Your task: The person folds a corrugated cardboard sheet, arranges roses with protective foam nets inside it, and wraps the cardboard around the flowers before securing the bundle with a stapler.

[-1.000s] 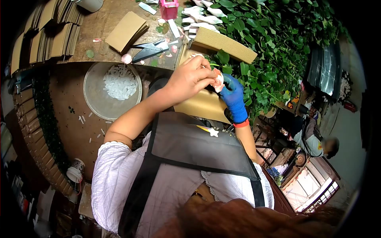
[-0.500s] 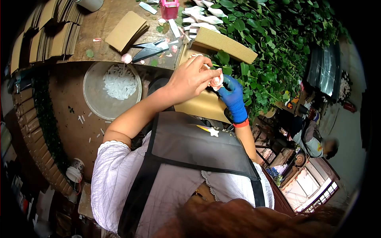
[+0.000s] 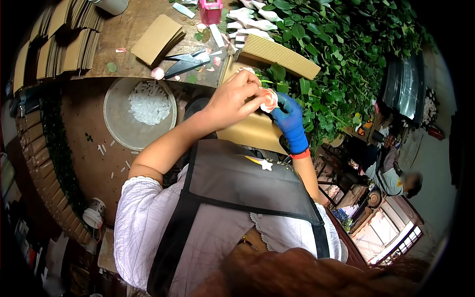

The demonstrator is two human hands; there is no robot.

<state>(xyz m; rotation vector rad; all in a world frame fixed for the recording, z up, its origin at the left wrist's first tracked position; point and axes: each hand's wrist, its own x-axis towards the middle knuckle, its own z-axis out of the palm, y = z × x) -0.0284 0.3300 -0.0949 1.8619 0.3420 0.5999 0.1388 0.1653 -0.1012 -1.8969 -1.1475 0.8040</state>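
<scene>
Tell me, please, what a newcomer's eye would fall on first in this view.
Probably the bright blue glove on the right hand, near the picture's middle, beside the pinkish flower at the bare left hand. Next, likely, the mass of green leaves filling much of the upper right, then the round tub holding small white pieces, left of centre, just below the table's edge.

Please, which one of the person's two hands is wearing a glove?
The right hand: it wears a blue glove, while the left hand, fingertips at the pink flower, is bare.
</scene>
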